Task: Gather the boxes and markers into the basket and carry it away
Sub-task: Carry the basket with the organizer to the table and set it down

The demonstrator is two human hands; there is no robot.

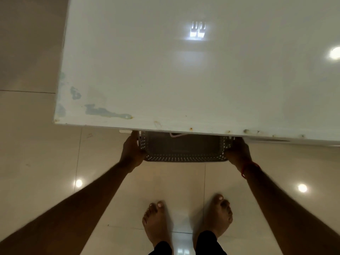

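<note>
A grey perforated plastic basket (184,158) hangs below the near edge of the white table (184,80), partly hidden under the tabletop. My left hand (132,150) grips the basket's left end and my right hand (238,152) grips its right end. The fingers of both hands disappear under the table edge. The basket's visible part looks dark inside; a thin pink-white outline shows at its far side. No boxes or markers are visible.
The white table has chipped paint and rust spots along its near edge and left corner. Glossy beige floor tiles (36,162) lie to the left and below. My bare feet (187,218) stand just behind the basket.
</note>
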